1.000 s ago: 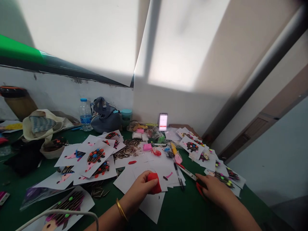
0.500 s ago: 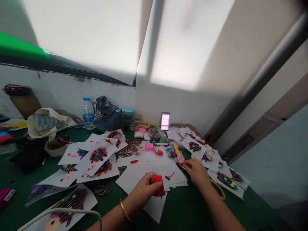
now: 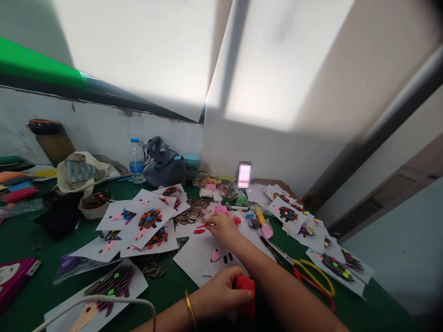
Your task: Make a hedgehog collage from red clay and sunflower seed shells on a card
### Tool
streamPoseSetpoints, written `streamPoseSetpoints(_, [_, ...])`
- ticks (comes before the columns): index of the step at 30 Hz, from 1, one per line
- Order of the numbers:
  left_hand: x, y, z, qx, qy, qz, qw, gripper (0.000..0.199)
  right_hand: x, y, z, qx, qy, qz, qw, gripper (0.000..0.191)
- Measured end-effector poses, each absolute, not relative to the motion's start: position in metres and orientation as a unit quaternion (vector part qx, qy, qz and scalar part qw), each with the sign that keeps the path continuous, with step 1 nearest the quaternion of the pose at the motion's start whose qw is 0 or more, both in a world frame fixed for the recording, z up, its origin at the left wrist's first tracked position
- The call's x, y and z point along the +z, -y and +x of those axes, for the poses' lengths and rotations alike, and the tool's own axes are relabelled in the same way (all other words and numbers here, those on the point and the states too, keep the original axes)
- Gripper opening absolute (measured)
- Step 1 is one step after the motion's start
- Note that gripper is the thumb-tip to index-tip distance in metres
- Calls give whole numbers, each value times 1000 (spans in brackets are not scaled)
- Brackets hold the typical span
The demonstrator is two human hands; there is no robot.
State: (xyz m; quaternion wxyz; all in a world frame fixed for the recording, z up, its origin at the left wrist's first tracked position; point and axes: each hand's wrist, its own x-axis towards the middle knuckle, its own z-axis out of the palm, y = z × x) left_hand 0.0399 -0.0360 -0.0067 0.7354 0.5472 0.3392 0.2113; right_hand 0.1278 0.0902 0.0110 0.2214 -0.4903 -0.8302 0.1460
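My left hand [image 3: 226, 293], with a gold bangle at the wrist, is closed around a lump of red modelling clay [image 3: 246, 295] low over the front of the paper. Farther out, my right hand [image 3: 223, 228] reaches across the white sheet [image 3: 188, 258]. Its fingertips pinch a thin strip of red clay [image 3: 200, 226]. Just below that strip lies another short red clay piece [image 3: 199, 232]. On the sheet are a pink pointed clay head [image 3: 215, 255] and two dark ovals [image 3: 227, 258]. My right forearm hides part of the sheet.
Scissors [image 3: 313, 274] with yellow and red handles lie at the right. Finished hedgehog pictures [image 3: 148, 221] are piled on both sides. Behind the sheet are sunflower seeds [image 3: 195, 210], bagged clay [image 3: 266, 228] and a phone [image 3: 244, 175]. A white cable [image 3: 114, 299] crosses the lower left.
My right hand has moved left from beside the bagged clay to the red piece on the paper. The left hand, still holding the red lump, is slightly lower and farther right. The scissors are uncovered.
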Motion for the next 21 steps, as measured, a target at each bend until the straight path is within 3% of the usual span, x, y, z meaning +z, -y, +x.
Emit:
streamPoseSetpoints(6, [-8, 36, 41, 195, -340, 586, 709, 21, -8, -100, 101, 165, 853, -451, 204, 7])
streamPoseSetpoints(10, [-7, 36, 40, 183, -366, 605, 683, 17, -7, -96, 109, 176, 832, -454, 266, 10])
streamPoseSetpoints(16, [-10, 32, 35, 143, -380, 623, 668, 13, 3, -95, 164, 239, 742, -500, 378, 34])
streamPoseSetpoints(21, [-9, 30, 30, 114, -365, 609, 695, 16, -5, -75, 208, 351, 656, -502, 440, 27])
